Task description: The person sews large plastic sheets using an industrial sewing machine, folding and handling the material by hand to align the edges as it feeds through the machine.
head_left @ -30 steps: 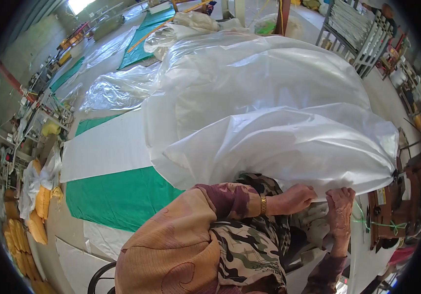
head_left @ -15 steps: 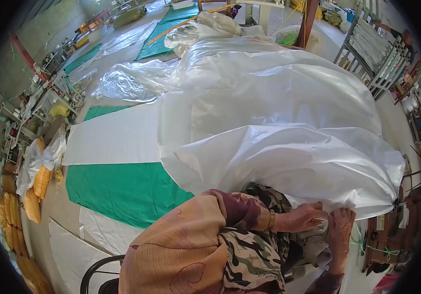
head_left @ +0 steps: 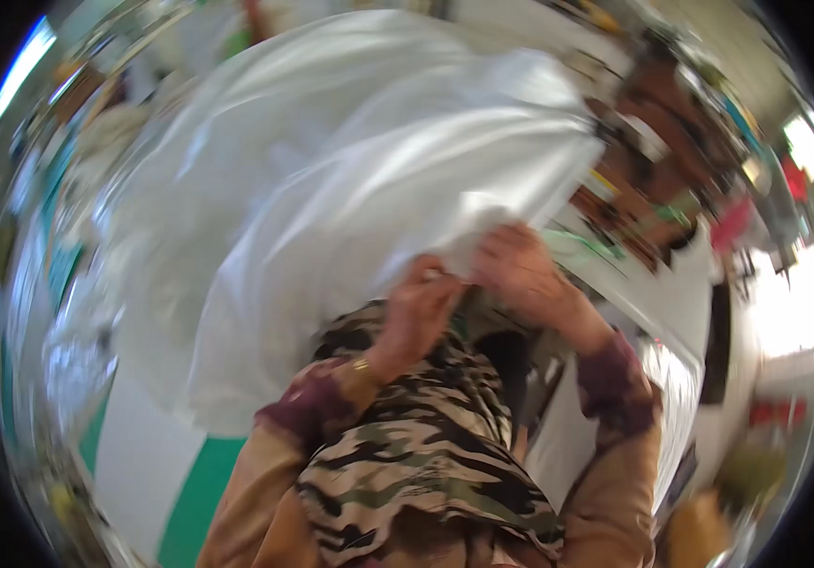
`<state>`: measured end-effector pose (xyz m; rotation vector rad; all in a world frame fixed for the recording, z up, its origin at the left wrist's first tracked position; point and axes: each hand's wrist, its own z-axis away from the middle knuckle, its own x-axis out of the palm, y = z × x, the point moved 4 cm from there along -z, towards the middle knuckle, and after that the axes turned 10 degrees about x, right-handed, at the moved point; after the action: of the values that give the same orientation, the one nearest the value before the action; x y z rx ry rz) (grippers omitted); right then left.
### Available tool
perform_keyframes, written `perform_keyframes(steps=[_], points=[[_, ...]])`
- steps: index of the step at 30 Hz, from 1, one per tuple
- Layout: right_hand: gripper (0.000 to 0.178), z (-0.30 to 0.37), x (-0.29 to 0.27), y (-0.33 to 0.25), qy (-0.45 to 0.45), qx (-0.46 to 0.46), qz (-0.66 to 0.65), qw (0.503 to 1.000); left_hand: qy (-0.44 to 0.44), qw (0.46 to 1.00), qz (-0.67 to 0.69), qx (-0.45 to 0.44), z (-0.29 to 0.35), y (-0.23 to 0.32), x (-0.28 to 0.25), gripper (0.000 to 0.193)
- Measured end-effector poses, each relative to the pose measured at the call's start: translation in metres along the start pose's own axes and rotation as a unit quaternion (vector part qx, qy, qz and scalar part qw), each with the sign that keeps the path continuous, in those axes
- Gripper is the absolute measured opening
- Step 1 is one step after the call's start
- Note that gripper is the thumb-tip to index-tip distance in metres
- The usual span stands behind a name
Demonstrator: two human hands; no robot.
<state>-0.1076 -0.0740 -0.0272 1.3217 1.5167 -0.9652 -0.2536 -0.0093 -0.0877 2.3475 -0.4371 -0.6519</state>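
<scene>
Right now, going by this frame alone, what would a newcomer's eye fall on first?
Most likely the big, shiny white sheet billowing across the upper middle. Next, the left hand and right hand, close together at its near edge, though blur hides their exact hold. Then the camouflage cloth on the person's front, at bottom centre, and the bright green strip at lower left.
</scene>
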Motion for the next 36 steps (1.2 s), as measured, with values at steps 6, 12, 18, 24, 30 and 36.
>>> perform_keyframes(steps=[6,12,18,24,30,36], points=[[0.024,0.001,-0.011,0.029,0.048,0.035,-0.034,0.998,-0.032,0.997,-0.032,0.056,-0.008,0.011,-0.001,0.024],[0.030,-0.006,-0.018,0.036,0.073,0.026,-0.067,0.995,-0.097,0.989,-0.078,0.077,-0.020,0.021,-0.012,0.027],[0.039,-0.006,-0.033,0.057,0.052,0.030,-0.064,0.996,-0.161,0.986,0.031,-0.012,-0.035,0.025,-0.020,0.030],[0.039,-0.013,-0.048,0.099,-0.009,0.060,-0.093,0.994,-0.179,0.967,-0.083,0.163,-0.049,0.050,-0.028,0.035],[0.037,-0.019,-0.058,0.122,-0.049,0.097,-0.114,0.988,-0.205,0.924,-0.186,0.266,-0.060,0.062,-0.040,0.039],[0.049,-0.019,-0.055,0.133,-0.055,0.108,-0.098,0.988,-0.215,0.905,-0.220,0.294,-0.063,0.063,-0.041,0.039]])
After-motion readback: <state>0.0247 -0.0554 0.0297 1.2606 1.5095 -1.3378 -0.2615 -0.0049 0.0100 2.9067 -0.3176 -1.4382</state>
